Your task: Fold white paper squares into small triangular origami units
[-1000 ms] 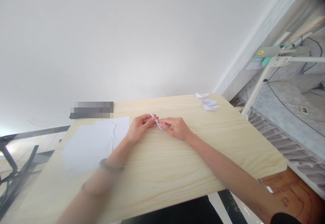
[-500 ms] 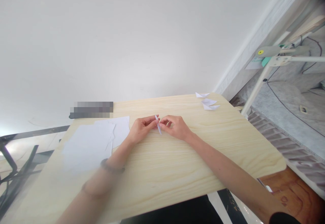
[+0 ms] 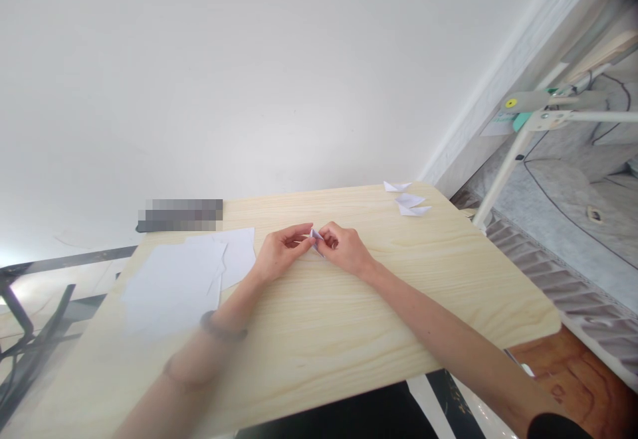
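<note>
A small folded piece of white paper point(image 3: 314, 234) is pinched between my two hands above the middle of the table. My left hand point(image 3: 283, 248) grips its left side between thumb and fingers. On the other side, my right hand point(image 3: 345, 246) has thumb and curled fingers closed on the paper, hiding part of it. Several folded white paper shapes with pointed ends point(image 3: 411, 200) lie at the table's far right corner. To the left of my left hand, loose white paper sheets point(image 3: 174, 279) lie overlapping.
The pale wooden table point(image 3: 319, 346) meets a white wall point(image 3: 279, 93) at its far edge. A pixelated dark object point(image 3: 180, 215) lies at the back left. Beyond the right edge stands a white metal frame point(image 3: 508, 167).
My right hand has moved slightly and closed on the paper. The paper has turned from a thin edge-on strip to show a pointed, slightly opened fold.
</note>
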`<state>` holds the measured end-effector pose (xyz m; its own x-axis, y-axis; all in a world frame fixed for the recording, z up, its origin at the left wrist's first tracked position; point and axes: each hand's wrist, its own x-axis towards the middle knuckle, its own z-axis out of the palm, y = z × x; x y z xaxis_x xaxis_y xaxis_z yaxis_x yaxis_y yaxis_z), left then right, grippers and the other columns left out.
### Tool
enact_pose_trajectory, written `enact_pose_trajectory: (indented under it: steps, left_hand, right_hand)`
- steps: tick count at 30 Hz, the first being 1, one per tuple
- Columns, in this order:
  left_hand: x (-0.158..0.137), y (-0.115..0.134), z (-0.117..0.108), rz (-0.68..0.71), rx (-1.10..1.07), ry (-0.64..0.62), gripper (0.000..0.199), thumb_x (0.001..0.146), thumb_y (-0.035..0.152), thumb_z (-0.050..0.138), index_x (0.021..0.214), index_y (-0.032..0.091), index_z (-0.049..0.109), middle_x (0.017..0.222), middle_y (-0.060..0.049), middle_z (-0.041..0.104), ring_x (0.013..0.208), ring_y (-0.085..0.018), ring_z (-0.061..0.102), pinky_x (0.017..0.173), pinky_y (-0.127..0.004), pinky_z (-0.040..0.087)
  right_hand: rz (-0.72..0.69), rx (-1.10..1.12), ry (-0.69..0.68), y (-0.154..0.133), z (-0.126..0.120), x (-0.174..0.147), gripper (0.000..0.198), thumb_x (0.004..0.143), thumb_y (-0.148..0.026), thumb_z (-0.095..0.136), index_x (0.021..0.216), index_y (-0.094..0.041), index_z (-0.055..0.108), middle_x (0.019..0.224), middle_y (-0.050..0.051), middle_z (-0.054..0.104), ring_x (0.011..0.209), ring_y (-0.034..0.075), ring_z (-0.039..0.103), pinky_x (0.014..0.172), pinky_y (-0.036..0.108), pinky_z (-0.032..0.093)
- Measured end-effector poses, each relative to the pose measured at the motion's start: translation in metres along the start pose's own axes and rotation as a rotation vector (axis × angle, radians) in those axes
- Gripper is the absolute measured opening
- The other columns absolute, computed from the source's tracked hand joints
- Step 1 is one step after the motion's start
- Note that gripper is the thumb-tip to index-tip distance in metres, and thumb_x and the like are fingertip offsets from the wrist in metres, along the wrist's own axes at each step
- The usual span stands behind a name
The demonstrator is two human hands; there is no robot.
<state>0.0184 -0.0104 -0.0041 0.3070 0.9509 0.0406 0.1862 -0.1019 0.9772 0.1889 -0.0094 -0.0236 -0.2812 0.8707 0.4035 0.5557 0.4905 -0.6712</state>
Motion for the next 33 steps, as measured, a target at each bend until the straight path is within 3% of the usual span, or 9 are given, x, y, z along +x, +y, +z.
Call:
enact_pose_trajectory:
  steps: [7, 11, 19, 23, 27, 33]
  left_hand:
    - [-0.001, 0.007, 0.002, -0.102, -0.129, -0.116, 0.044, 0.076, 0.044, 0.05, 0.105, 0.011, 0.058, 0.091, -0.011, 0.066, 0.078, -0.021, 0.063, 0.065, -0.032, 0.051]
    - [-0.003, 0.006, 0.003, -0.069, -0.055, -0.103, 0.044, 0.072, 0.035, 0.058, 0.109, 0.013, 0.053, 0.09, -0.009, 0.067, 0.069, -0.017, 0.063, 0.07, -0.033, 0.05]
    - [-0.003, 0.0, 0.003, 0.053, 0.021, -0.063, 0.03, 0.073, 0.027, 0.053, 0.101, 0.014, 0.053, 0.091, -0.008, 0.064, 0.076, -0.017, 0.061, 0.07, -0.03, 0.049]
    - [-0.001, 0.0, 0.003, 0.053, -0.05, -0.085, 0.033, 0.075, 0.023, 0.048, 0.106, 0.013, 0.049, 0.091, -0.008, 0.063, 0.077, -0.017, 0.06, 0.07, -0.031, 0.049]
    - [0.002, -0.002, 0.0, -0.018, -0.17, -0.078, 0.035, 0.073, 0.02, 0.047, 0.107, 0.012, 0.047, 0.087, -0.006, 0.064, 0.07, -0.015, 0.06, 0.072, -0.033, 0.049]
    - [0.005, -0.005, -0.004, -0.107, -0.425, -0.089, 0.032, 0.071, 0.019, 0.048, 0.101, 0.009, 0.054, 0.095, -0.01, 0.062, 0.086, -0.02, 0.058, 0.075, -0.035, 0.049]
  right_hand:
    - [0.011, -0.014, 0.052, 0.0, 0.0, -0.002, 0.015, 0.078, -0.033, 0.048, 0.076, -0.019, 0.048, 0.05, -0.005, 0.051, 0.042, 0.006, 0.045, 0.045, 0.018, 0.034]
    - [0.0, -0.013, 0.045, 0.001, 0.001, -0.001, 0.012, 0.077, -0.031, 0.049, 0.079, -0.019, 0.048, 0.051, -0.005, 0.053, 0.043, 0.007, 0.047, 0.046, 0.018, 0.034]
    - [0.039, 0.086, -0.008, -0.003, 0.002, 0.0, 0.011, 0.08, -0.03, 0.046, 0.085, -0.02, 0.046, 0.056, -0.003, 0.059, 0.046, 0.009, 0.054, 0.046, 0.017, 0.039]
    - [0.067, 0.246, -0.091, -0.004, -0.001, 0.0, 0.019, 0.083, -0.031, 0.041, 0.098, -0.021, 0.044, 0.056, -0.004, 0.059, 0.04, 0.007, 0.054, 0.041, 0.015, 0.04]
    - [0.066, 0.362, -0.135, -0.002, -0.004, 0.001, 0.025, 0.082, -0.038, 0.044, 0.098, -0.02, 0.048, 0.059, -0.003, 0.06, 0.042, 0.008, 0.057, 0.041, 0.015, 0.043]
    - [0.032, 0.355, -0.101, 0.004, -0.002, -0.001, 0.024, 0.082, -0.032, 0.045, 0.098, -0.017, 0.054, 0.074, 0.003, 0.065, 0.053, 0.009, 0.061, 0.051, 0.02, 0.049]
